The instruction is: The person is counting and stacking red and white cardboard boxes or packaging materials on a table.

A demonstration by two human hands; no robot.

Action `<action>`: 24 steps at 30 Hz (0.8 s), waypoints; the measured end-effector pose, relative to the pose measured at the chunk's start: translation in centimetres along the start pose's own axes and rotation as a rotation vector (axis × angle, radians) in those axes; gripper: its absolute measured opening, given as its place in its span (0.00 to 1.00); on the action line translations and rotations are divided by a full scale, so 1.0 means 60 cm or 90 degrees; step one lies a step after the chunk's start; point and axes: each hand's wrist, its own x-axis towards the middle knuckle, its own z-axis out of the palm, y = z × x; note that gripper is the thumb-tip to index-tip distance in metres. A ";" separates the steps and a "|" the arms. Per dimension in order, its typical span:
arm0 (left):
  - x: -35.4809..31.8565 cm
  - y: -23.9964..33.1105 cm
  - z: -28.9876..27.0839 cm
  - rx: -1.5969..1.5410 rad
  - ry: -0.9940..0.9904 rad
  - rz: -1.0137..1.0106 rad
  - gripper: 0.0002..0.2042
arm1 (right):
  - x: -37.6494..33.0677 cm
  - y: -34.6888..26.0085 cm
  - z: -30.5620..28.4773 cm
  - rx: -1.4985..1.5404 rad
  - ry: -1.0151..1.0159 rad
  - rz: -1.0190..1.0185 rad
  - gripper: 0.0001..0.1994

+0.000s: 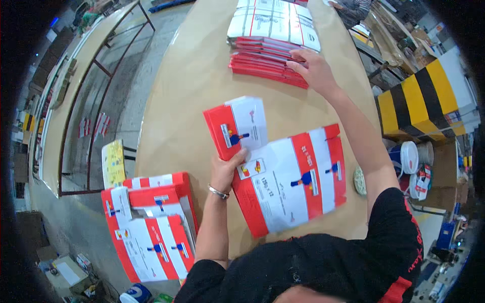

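Note:
My left hand (pixel 228 169) grips a flat red-and-white carton (pixel 283 189) by its left side, the thumb lying on top of the printed face. This carton is tilted over the table in front of me, one flap standing out at its upper left. At the far end of the table, my right hand (pixel 314 70) reaches to a stack of flat red cartons (pixel 268 63). Its fingers are apart at the stack's right edge, with no carton lifted. White printed sheets or cartons (pixel 275 22) lie behind the red edges.
Another pile of flat red-and-white cartons (pixel 151 237) is at the table's left edge. A brown-covered table (pixel 182 101) stretches ahead. To the right stand a yellow-and-black striped barrier (pixel 422 98) and white buckets (pixel 408 156). Another person (pixel 353 11) is at the far right.

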 end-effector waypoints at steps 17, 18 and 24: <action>0.092 -0.210 -0.079 0.195 0.251 -0.090 0.17 | 0.186 0.454 0.200 -0.291 -0.158 0.204 0.16; 0.090 -0.213 -0.082 0.193 0.251 -0.089 0.17 | 0.185 0.454 0.209 -0.285 -0.166 0.203 0.16; 0.090 -0.217 -0.061 0.170 0.260 -0.087 0.16 | 0.170 0.458 0.198 -0.482 -0.217 0.126 0.12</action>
